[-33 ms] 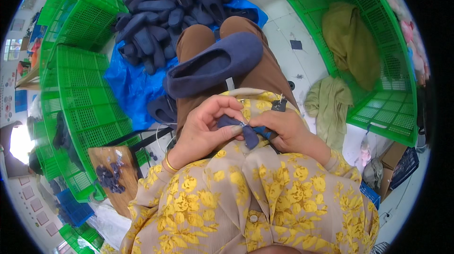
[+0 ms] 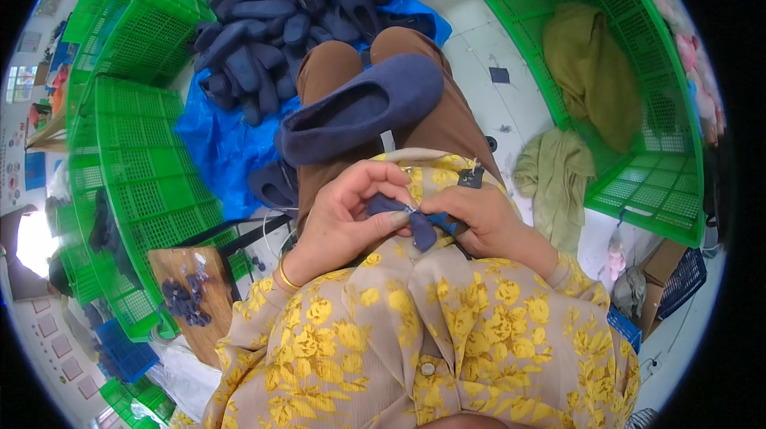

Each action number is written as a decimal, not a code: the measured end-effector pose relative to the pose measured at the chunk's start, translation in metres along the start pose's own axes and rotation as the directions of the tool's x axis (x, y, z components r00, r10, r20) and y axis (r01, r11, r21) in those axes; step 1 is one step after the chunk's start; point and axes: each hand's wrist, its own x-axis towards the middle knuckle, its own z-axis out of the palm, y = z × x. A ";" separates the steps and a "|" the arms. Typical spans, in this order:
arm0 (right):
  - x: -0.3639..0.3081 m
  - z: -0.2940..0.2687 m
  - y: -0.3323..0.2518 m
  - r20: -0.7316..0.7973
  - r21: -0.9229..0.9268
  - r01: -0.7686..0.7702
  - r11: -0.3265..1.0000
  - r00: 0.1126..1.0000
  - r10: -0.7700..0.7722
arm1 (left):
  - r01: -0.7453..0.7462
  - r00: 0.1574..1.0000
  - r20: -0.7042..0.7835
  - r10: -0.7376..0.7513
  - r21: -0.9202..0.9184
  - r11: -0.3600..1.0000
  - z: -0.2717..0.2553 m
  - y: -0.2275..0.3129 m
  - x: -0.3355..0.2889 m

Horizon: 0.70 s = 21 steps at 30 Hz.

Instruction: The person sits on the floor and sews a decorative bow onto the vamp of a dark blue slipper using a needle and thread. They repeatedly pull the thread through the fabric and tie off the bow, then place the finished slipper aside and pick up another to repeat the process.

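Note:
Above my lap, my left hand (image 2: 351, 209) pinches a small navy fabric bow (image 2: 423, 233) between thumb and fingertips. The bow's one loop lies under the left fingers, and the other hangs down. My right hand (image 2: 491, 225) is closed at the bow's middle, thumb and fingertips pressed close together there. A blue piece (image 2: 443, 222) shows below the right fingertips; its kind is unclear. Just above the right hand sits a small black square piece (image 2: 471, 179) with a thin metallic bit. Across my knees rests a navy slipper (image 2: 363, 110), its opening facing up.
Beyond my knees, a heap of navy slippers (image 2: 275, 26) lies on a blue sheet (image 2: 223, 166). Green crates stand left (image 2: 144, 189) and right (image 2: 670, 181), the right one holding olive cloth (image 2: 590, 70). Navy scraps (image 2: 185, 301) lie on a wooden board (image 2: 207, 341) at left.

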 end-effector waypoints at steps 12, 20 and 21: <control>0.001 -0.008 -0.010 0.024 -0.131 0.005 0.991 1.000 -0.002 | -0.043 0.997 0.069 0.027 0.247 0.968 -0.001 0.015 -0.004; 0.002 -0.001 -0.005 0.021 -0.167 0.043 0.985 0.999 -0.040 | 0.056 0.995 0.062 -0.075 0.270 0.961 -0.003 0.016 -0.004; 0.002 -0.001 -0.004 0.055 -0.178 0.035 0.983 0.998 -0.026 | 0.054 0.995 0.062 -0.073 0.274 0.960 -0.002 0.016 -0.003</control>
